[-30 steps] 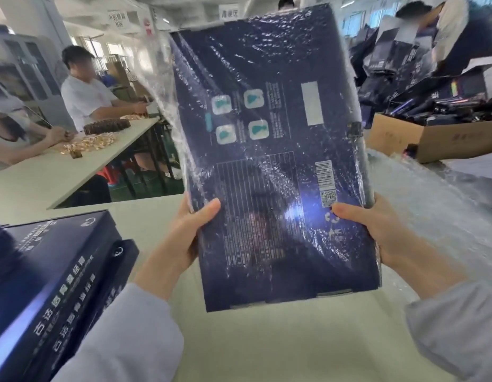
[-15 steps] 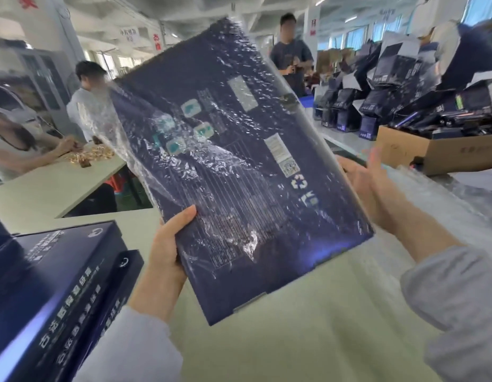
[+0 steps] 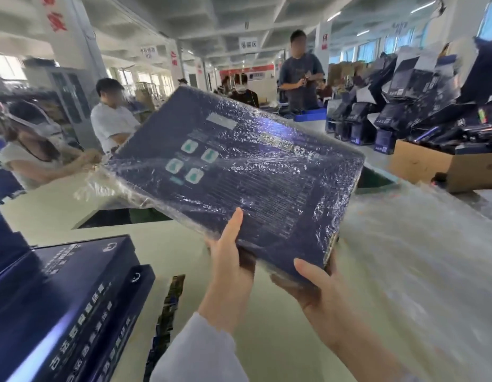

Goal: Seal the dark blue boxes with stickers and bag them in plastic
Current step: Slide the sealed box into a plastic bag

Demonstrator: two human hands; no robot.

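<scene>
Above the pale table [image 3: 60, 210], the bagged box [image 3: 239, 166] now lies tilted low, no longer upright. Our left hand [image 3: 231, 260] and right hand [image 3: 313, 282] both grip its near edge, thumbs on top. We judge it ready to set down.

Dark blue box [image 3: 239, 172] — card under crinkled, glossy clear plastic bag [image 3: 101, 186].

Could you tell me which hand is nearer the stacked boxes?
Left: both grip the bagged box, the left hand just right of the stacked boxes, the right hand farther right.
</scene>
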